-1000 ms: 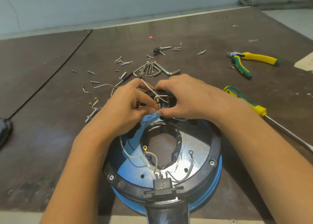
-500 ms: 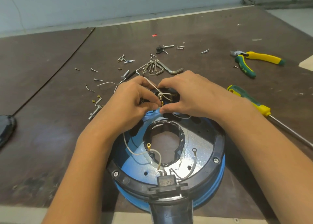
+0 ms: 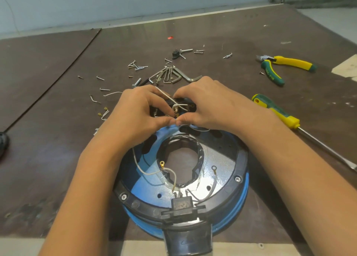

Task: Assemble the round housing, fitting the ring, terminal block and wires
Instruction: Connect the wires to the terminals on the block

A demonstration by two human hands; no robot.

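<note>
Head view. Left hand [image 3: 135, 110] and right hand [image 3: 208, 105] both pinch the small black plastic terminal block [image 3: 186, 106]. Their fingers curl over its top and the thumbs touch beneath it. The block sits at the far edge of the round blue housing [image 3: 146, 159]; I cannot tell whether it rests on it. The black plastic ring [image 3: 146, 203] is already on the housing, which lies on the brown desk [image 3: 58, 139]. A thin white wire [image 3: 181, 105] crosses the block.

Judgement: brace the block from below, push the connector straight on, and keep slack out of the centre opening. The yellow ring-lug lead [image 3: 161, 163] lies loose.

Versus earlier frames: grip and place unchanged, housing unmoved.
</note>
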